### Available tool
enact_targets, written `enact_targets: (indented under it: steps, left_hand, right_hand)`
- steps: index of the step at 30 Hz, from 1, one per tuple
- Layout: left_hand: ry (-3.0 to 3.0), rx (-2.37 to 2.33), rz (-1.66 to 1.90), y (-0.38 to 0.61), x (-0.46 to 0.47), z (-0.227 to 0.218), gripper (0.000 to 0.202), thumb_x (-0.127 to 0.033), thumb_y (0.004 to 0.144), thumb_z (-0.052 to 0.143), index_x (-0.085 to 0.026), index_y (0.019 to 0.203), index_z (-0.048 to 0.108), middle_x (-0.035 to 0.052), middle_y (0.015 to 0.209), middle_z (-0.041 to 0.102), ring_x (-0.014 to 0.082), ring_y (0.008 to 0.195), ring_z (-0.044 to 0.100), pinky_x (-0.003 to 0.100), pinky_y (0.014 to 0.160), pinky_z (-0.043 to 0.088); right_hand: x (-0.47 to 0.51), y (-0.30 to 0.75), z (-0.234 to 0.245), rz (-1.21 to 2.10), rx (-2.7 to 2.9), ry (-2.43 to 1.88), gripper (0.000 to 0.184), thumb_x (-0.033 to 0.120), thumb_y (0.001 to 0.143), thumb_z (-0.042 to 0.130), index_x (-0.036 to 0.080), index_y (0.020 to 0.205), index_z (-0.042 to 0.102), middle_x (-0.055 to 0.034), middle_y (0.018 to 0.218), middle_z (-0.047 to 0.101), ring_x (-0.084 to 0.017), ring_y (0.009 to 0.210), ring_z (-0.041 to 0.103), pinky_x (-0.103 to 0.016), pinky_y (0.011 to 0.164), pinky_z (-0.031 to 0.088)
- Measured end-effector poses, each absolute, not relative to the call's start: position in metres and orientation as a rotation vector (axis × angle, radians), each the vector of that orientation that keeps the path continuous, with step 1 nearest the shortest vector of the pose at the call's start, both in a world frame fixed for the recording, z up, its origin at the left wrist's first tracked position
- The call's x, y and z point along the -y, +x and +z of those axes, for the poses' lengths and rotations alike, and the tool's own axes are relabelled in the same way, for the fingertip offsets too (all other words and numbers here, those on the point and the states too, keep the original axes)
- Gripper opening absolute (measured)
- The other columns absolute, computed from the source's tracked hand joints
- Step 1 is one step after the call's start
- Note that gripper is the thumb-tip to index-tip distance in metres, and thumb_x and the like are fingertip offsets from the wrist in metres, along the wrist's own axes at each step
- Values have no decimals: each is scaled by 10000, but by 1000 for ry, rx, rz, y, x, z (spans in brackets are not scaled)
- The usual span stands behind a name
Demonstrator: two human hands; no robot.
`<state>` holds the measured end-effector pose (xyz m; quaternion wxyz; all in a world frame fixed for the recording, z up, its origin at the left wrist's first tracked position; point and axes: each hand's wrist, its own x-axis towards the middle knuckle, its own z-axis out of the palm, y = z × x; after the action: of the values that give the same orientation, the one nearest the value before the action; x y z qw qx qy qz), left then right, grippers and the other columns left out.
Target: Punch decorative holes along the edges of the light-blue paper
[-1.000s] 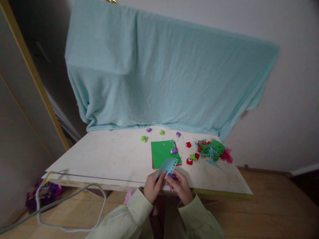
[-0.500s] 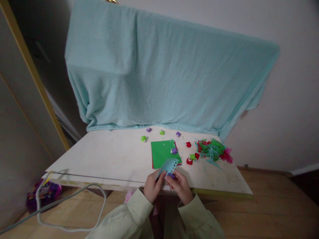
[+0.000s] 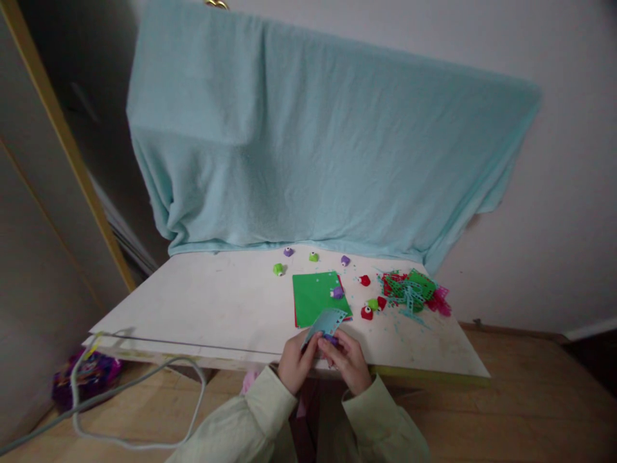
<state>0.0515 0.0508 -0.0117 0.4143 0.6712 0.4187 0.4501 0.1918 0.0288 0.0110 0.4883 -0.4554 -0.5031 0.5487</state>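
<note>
My left hand (image 3: 295, 361) pinches a light blue sheet of paper (image 3: 324, 321) at the table's near edge. A row of small punched holes runs along the sheet's right edge. Closed around a small purple craft punch (image 3: 329, 339) is my right hand (image 3: 351, 361), its thumb on top; the punch sits at the paper's edge and fingers partly hide it. Just beyond both hands lies a stack of square paper (image 3: 313, 299), green on top with red showing below. Another purple punch (image 3: 337, 292) rests on the stack's right side.
Green punches (image 3: 278, 269), purple punches (image 3: 345, 260) and red punches (image 3: 367, 312) are scattered on the white table (image 3: 216, 296). At right is a pile of perforated paper scraps (image 3: 409, 292). A light blue cloth (image 3: 337, 148) hangs behind. A grey cable (image 3: 144, 444) loops at lower left.
My right thumb has shifted slightly over the purple punch, covering more of it. The blue paper and my left hand stay almost in place.
</note>
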Motion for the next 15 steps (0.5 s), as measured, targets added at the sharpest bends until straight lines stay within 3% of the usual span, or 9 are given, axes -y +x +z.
enact_targets:
  steps: [7, 15]
  left_hand:
    - [1654, -1159, 1143, 52, -51, -11, 341, -366, 917, 417, -150, 674, 519, 1, 629, 508, 128, 624, 451, 222, 616, 355]
    - [1617, -1176, 1140, 51, -50, -12, 353, -382, 915, 426, -156, 652, 487, -19, 603, 463, 116, 598, 415, 222, 586, 318]
  right_hand:
    - [-34, 202, 2, 1372, 1119, -1076, 330, 477, 860, 621, 159, 900, 542, 29, 629, 463, -60, 448, 280, -196, 406, 169]
    - [-35, 222, 1, 1228, 1066, -1133, 329, 485, 905, 550, 157, 885, 554, 10, 673, 492, -63, 445, 314, -192, 397, 174]
